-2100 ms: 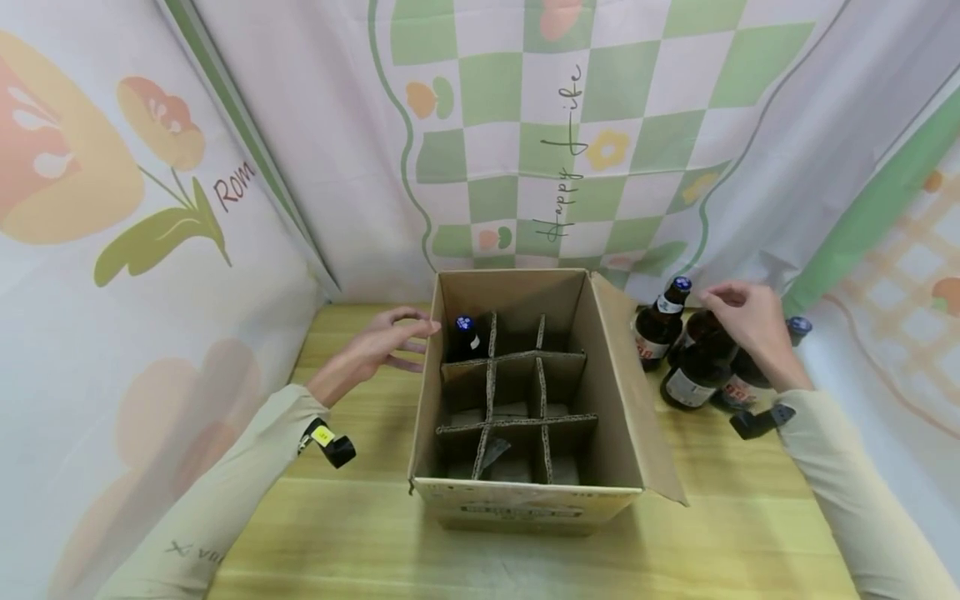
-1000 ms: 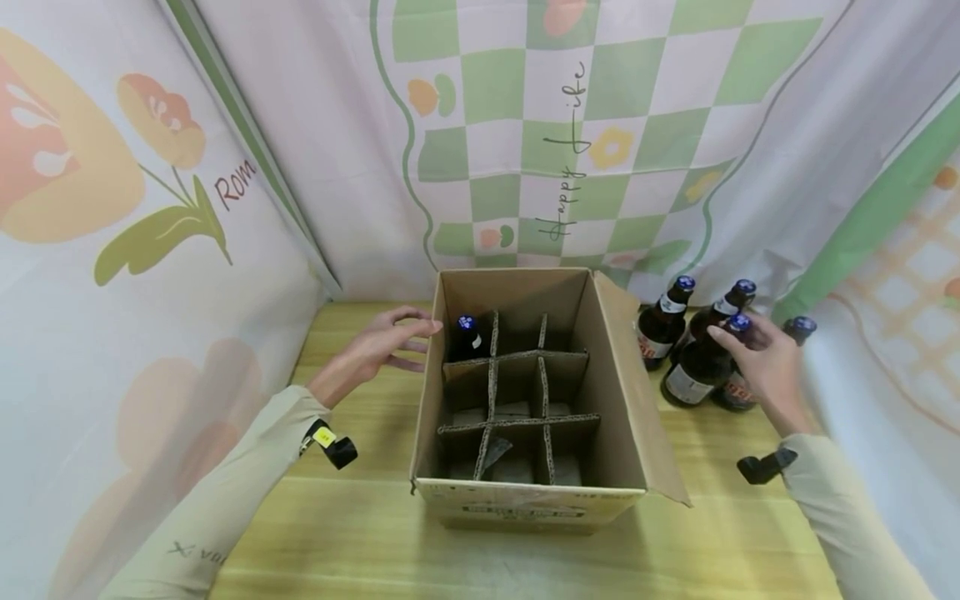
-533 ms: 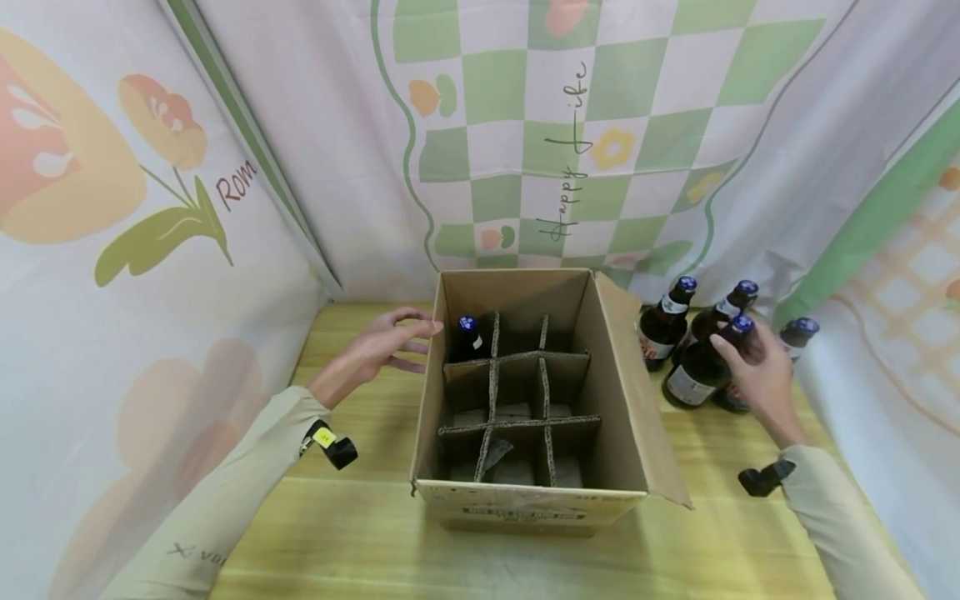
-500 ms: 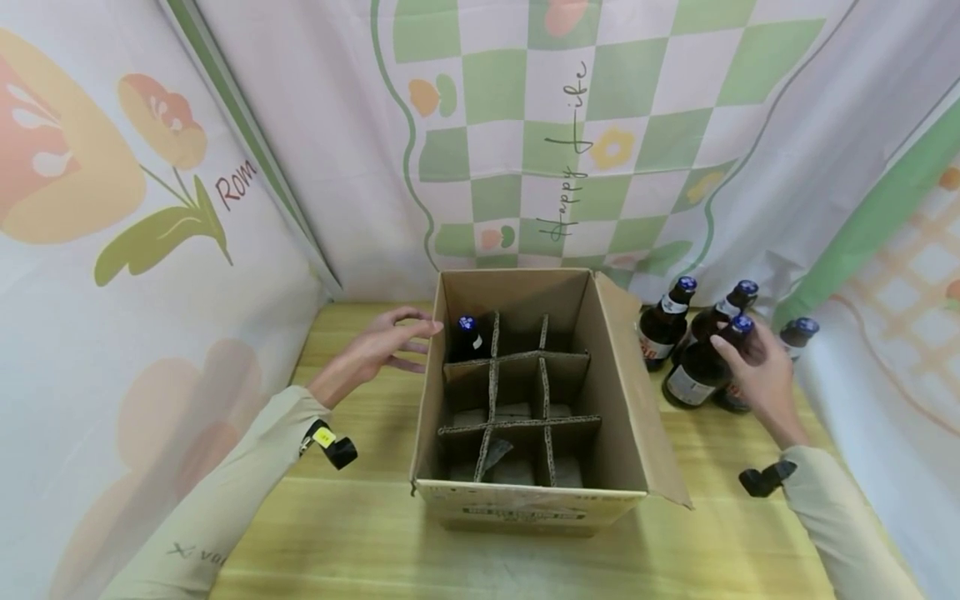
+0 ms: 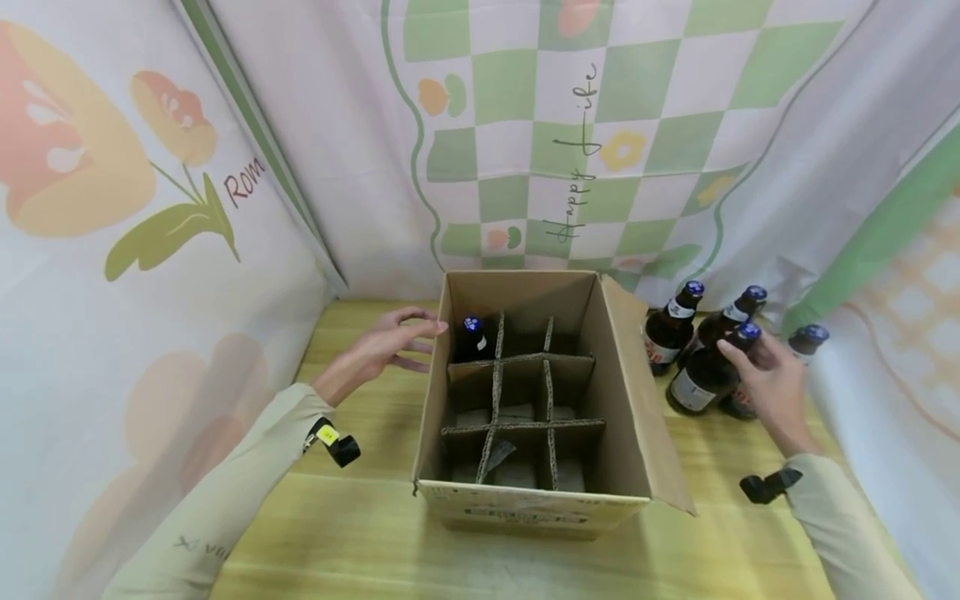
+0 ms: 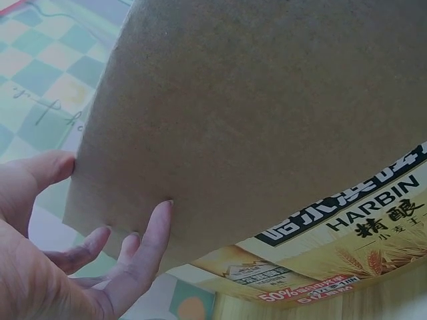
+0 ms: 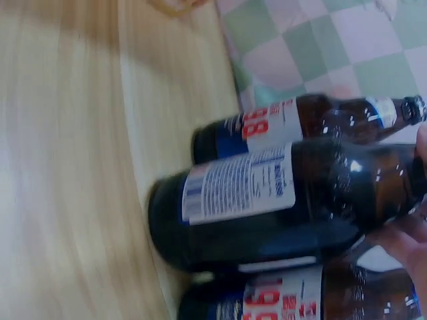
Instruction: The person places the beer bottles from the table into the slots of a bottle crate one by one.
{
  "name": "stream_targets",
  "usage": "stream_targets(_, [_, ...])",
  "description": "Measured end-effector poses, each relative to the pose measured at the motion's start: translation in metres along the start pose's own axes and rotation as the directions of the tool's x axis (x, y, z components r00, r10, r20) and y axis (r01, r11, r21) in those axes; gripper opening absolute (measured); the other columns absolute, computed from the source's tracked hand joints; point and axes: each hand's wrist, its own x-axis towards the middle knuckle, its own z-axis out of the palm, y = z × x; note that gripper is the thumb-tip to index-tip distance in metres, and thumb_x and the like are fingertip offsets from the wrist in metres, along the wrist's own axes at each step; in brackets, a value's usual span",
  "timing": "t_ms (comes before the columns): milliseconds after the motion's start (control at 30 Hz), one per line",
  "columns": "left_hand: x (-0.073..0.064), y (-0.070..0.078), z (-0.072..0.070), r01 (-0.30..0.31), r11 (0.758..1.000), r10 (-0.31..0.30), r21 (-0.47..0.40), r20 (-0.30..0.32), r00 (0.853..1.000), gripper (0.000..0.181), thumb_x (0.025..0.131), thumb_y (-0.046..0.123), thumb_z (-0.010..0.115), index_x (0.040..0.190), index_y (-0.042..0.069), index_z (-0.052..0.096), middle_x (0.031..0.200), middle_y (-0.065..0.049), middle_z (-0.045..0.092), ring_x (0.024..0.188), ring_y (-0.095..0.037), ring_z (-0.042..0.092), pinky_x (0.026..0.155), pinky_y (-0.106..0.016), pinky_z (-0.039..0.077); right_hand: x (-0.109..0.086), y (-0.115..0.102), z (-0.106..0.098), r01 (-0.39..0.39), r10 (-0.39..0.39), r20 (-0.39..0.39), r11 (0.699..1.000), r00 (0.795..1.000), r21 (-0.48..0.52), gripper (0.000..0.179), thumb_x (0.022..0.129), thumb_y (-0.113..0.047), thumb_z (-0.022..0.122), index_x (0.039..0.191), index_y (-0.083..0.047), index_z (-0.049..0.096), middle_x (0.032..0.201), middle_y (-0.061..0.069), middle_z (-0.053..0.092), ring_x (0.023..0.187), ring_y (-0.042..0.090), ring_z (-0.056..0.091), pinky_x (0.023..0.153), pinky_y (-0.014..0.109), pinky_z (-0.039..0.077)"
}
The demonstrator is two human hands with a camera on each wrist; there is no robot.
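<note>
My right hand [image 5: 776, 387] pinches a dark brown beer bottle [image 5: 701, 379] by its neck, just below the blue cap. In the right wrist view, this bottle's white back label [image 7: 240, 190] faces the camera. An uncapped-top cardboard box [image 5: 525, 508], its inside split by dividers [image 5: 525, 423], stands at the table's middle. One blue-capped bottle [image 5: 472, 337] stands in its back left compartment. At the box's left side is my left hand [image 5: 382, 343], its fingertips touching the plain brown flap [image 6: 233, 120] in the left wrist view, thumb at the flap's edge.
Three more beer bottles crowd round the gripped one: one at back left [image 5: 664, 337], one behind [image 5: 731, 315] and one at right [image 5: 810, 337]. A side flap [image 5: 648, 400] of the box hangs outward towards them. Printed curtains [image 5: 517, 142] enclose the wooden table [image 5: 360, 533].
My right hand has come down from above the bottles and taken hold of the front one's neck. The left hand stays at the box. The whole head view has shifted slightly.
</note>
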Motion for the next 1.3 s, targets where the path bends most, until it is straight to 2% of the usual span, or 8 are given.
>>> stream_targets(167, [-0.001,-0.001,-0.001,-0.004,1.000,0.004,0.007,0.002,1.000,0.057,0.100,0.027,0.071,0.147,0.004,0.047,0.149,-0.022,0.056,0.129,-0.043,0.059,0.089,-0.045,0.067,0.000,0.000,0.001,-0.100,0.099,-0.027,0.994,0.995,-0.033,0.032,0.092,-0.026,0.083,0.118,-0.008,0.075,0.077,-0.036,0.067,0.067,-0.010,0.064,0.058,0.005,0.052])
stream_targets(300, [-0.002,0.000,-0.002,-0.013,1.000,0.013,0.012,0.003,1.000,0.056,0.100,0.027,0.071,0.146,0.005,0.048,0.147,-0.022,0.057,0.127,-0.042,0.061,0.088,-0.045,0.068,0.006,-0.012,-0.005,-0.288,0.286,0.034,0.951,0.958,0.115,0.060,0.091,-0.026,0.085,0.143,-0.006,0.062,0.081,-0.035,0.069,0.069,-0.010,0.067,0.059,0.010,0.058])
stream_targets(400, [-0.002,0.001,-0.003,-0.013,1.000,0.013,0.010,0.006,1.000,0.055,0.100,0.027,0.071,0.146,0.006,0.049,0.148,-0.022,0.057,0.128,-0.042,0.060,0.088,-0.045,0.067,0.006,-0.025,-0.008,-0.426,0.413,0.106,0.890,0.905,0.166,0.085,0.090,-0.028,0.085,0.157,0.000,0.039,0.114,-0.001,0.079,0.068,-0.007,0.067,0.062,0.013,0.061])
stream_targets(500, [-0.002,0.001,-0.003,-0.013,1.000,0.013,0.010,0.006,1.000,0.055,0.099,0.027,0.071,0.145,0.007,0.049,0.148,-0.021,0.057,0.128,-0.042,0.060,0.088,-0.046,0.067,0.005,-0.037,-0.009,-0.469,0.453,0.158,0.880,0.877,0.078,0.099,0.092,-0.037,0.082,0.162,0.001,0.023,0.153,0.027,0.048,0.071,-0.009,0.064,0.068,0.011,0.061])
stream_targets(667, [0.000,0.001,-0.003,-0.012,1.000,0.012,0.005,-0.005,1.000,0.054,0.099,0.027,0.072,0.144,0.007,0.050,0.146,-0.020,0.058,0.126,-0.040,0.062,0.088,-0.045,0.068,0.005,-0.058,-0.012,-0.386,0.392,0.167,0.920,0.904,-0.070,0.096,0.094,-0.045,0.076,0.161,-0.001,0.024,0.158,0.030,0.036,0.083,-0.012,0.063,0.073,0.006,0.058])
stream_targets(833, [-0.002,0.000,-0.002,-0.003,1.000,0.003,0.000,-0.009,1.000,0.055,0.100,0.027,0.072,0.145,0.006,0.050,0.147,-0.021,0.057,0.127,-0.041,0.062,0.088,-0.044,0.068,0.006,-0.079,-0.019,-0.262,0.280,0.168,0.958,0.945,-0.119,0.079,0.093,-0.044,0.079,0.153,-0.003,0.048,0.125,-0.004,0.070,0.079,-0.017,0.061,0.070,0.004,0.055])
stream_targets(1033, [-0.003,0.001,-0.002,-0.004,1.000,0.004,-0.004,-0.008,1.000,0.057,0.100,0.026,0.071,0.147,0.005,0.048,0.148,-0.022,0.056,0.129,-0.043,0.060,0.088,-0.044,0.067,0.006,-0.105,-0.027,-0.177,0.198,0.149,0.974,0.969,-0.142,0.071,0.093,-0.044,0.079,0.150,-0.007,0.055,0.082,-0.046,0.060,0.078,-0.019,0.060,0.071,-0.002,0.048])
stream_targets(1300, [0.001,0.000,-0.002,0.006,1.000,-0.006,-0.021,-0.007,1.000,0.056,0.099,0.026,0.072,0.147,0.006,0.049,0.148,-0.021,0.057,0.129,-0.043,0.059,0.089,-0.045,0.067,0.005,-0.131,-0.032,-0.081,0.092,0.125,0.993,0.988,-0.089,0.048,0.094,-0.031,0.081,0.138,-0.019,0.066,0.083,-0.041,0.067,0.062,-0.004,0.067,0.057,0.009,0.056])
